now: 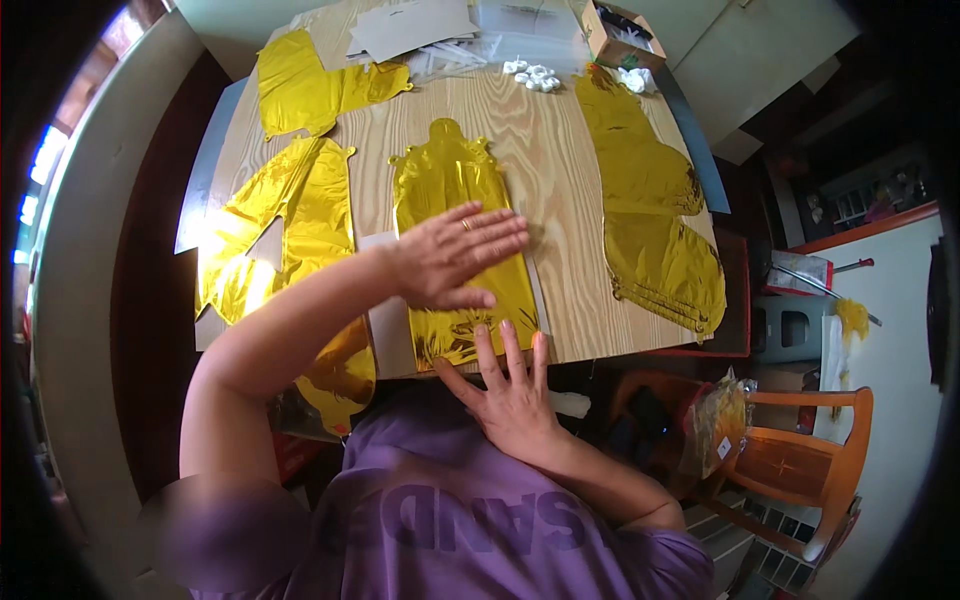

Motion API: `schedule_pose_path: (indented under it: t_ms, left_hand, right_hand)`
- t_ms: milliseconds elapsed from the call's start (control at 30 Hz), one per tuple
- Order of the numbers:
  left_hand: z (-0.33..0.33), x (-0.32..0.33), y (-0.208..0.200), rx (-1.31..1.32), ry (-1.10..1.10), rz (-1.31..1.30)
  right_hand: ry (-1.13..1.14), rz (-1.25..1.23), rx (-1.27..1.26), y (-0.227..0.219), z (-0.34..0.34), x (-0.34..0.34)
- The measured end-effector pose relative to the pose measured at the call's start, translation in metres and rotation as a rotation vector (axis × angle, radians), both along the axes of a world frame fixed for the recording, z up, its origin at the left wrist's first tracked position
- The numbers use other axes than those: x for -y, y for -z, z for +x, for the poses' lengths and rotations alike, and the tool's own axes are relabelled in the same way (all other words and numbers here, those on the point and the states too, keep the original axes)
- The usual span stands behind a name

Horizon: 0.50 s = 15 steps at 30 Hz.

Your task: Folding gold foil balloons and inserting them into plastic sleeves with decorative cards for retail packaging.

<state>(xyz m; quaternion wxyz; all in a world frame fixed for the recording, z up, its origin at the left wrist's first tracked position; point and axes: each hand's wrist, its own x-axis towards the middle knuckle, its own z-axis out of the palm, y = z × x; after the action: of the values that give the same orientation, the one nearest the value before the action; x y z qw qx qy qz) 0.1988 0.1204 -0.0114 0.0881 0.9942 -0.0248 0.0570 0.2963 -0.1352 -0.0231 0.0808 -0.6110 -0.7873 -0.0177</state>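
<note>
A flat gold foil balloon (455, 190) with a rounded tab at its far end lies lengthwise in front of me, on top of a pale sheet (388, 290). My left hand (460, 255) is laid across its middle, palm down, fingers stretched out to the right; a ring shows on one finger. At the balloon's near end, by the table edge, my right hand (510, 395) has its fingers spread, with the tips touching the foil. Neither hand grips anything.
More flat gold foil balloons (320, 195) lie to the left, some overhanging the near edge. A stack of gold foil (650, 190) covers the wooden table's (560, 260) right side. Papers (412, 30), white bundles (532, 76) and a small box (622, 38) sit far back. A wooden chair (800, 455) stands right.
</note>
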Motion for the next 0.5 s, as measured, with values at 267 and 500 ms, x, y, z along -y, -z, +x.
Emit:
schedule_pose_path:
  t_ms: [267, 500]
  left_hand:
    - [0.006, -0.090, 0.003, -0.094, -0.395, 0.226]
    - [-0.022, 0.023, -0.019, 0.326, -0.384, -0.004]
  right_hand:
    - [-0.003, 0.024, 0.002, -0.001, -0.001, 0.000]
    - [-0.027, -0.069, -0.030, -0.012, 0.004, -0.004]
